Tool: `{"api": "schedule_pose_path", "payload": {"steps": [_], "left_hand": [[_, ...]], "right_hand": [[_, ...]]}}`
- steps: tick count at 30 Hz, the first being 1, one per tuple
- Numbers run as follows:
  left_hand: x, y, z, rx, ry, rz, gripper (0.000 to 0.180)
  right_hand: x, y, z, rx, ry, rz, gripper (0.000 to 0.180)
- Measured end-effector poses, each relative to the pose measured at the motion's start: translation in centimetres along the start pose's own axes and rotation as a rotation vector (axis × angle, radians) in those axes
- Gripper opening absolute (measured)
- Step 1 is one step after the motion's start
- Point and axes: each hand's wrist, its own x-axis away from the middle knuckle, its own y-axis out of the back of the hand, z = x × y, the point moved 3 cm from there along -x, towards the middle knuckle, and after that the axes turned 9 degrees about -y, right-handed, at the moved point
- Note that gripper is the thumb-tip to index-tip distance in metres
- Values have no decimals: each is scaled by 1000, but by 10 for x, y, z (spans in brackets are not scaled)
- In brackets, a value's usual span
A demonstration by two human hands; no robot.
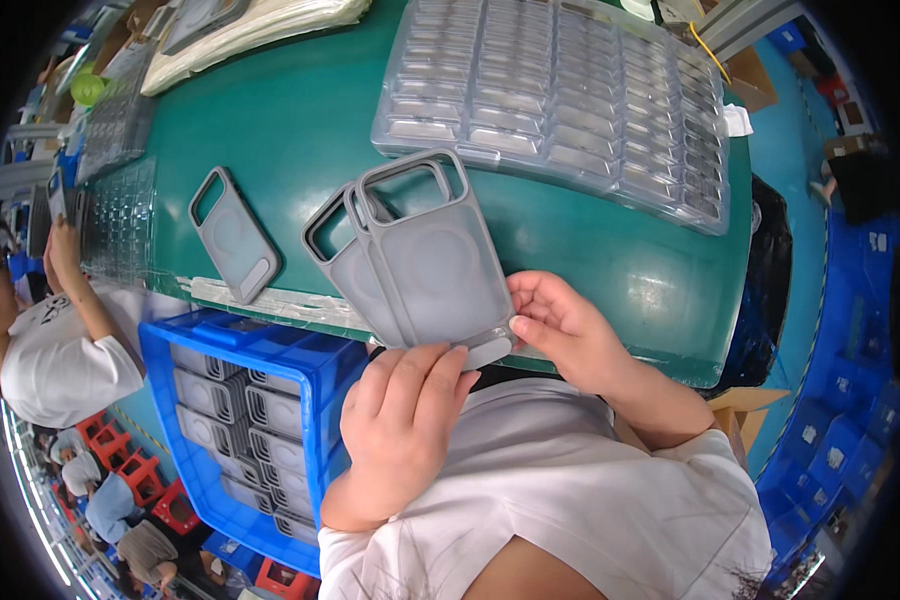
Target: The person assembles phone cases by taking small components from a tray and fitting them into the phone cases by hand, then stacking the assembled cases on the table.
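Both hands hold a small fanned stack of grey phone cases (420, 255) at the near edge of the green table (300, 110). The left hand (402, 420) is curled, its fingers folded up against the lower end of the stack from below, so it is closed around the cases rather than spread. The right hand (560, 325) pinches the lower right corner of the top case between thumb and fingertips, narrow and tight. At least three cases show in the stack, each with a rounded camera cut-out at its far end, the top one lying slightly to the right of the others.

Just left of the stack, apart from it, a single grey case (235, 235) lies flat on the table, tilted. Beyond the stack, further across the table, sits a clear plastic blister tray (570, 90) with many rows of empty pockets. More clear trays (120, 200) lie far left of the stack along the table. Below and left of the stack, beside the left forearm, a blue crate (185, 335) holds rows of grey cases standing on edge. Far left, another person in a white shirt (55, 365) holds up a case in one hand. Nothing lies between the hands and the stack.
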Motion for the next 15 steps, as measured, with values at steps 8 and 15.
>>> {"api": "schedule_pose_path", "payload": {"steps": [8,15], "left_hand": [[-1,-6,4,20,98,53,30],[-6,-5,2,86,146,69,29]], "right_hand": [[-1,-1,0,-23,41,49,28],[-3,-3,0,23,71,29,34]]}}
